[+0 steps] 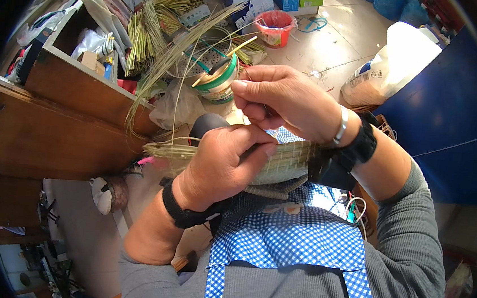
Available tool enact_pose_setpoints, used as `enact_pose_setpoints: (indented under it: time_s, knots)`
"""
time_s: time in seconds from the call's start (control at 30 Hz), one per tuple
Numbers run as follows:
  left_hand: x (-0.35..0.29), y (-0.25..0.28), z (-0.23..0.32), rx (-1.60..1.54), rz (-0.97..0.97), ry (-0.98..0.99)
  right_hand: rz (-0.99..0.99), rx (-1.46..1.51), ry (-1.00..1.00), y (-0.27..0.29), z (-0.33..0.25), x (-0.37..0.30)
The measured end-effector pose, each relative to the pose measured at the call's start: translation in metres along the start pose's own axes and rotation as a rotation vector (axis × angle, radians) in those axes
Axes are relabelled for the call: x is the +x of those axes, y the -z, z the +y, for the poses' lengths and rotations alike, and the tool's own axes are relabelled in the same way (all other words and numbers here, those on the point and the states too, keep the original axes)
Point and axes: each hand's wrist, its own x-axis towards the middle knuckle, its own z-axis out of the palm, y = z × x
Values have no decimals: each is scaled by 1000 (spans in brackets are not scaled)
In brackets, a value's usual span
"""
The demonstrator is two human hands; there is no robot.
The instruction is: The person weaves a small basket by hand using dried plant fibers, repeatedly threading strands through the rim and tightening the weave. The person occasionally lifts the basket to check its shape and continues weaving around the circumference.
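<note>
My left hand is closed on a coiled straw piece, a pale band of bundled grass bound with stitches, held in front of my lap. Its thumb presses on the upper edge, and loose straw ends stick out to the left past the hand. Just above, my right hand is raised with thumb and forefinger pinched together. Something thin and dark seems to show at those fingertips, too fine to name. The underside of the straw piece is partly hidden by my left hand and wrist.
Long grass stalks and tied grass bundles lie ahead to the left. Beside them stands a green-and-white tub with sticks across it. Farther off is a red bucket. A wooden cabinet flanks my left, a blue panel my right.
</note>
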Motion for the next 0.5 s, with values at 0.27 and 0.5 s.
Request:
enact_pose_setpoints:
  time_s: [0.27, 0.5]
  knots:
    - [-1, -3, 4, -106, -31, 184, 21, -871, 183, 45, -21, -37]
    - [3, -5, -11, -42, 13, 66, -14, -1788, 153, 6, -27, -87]
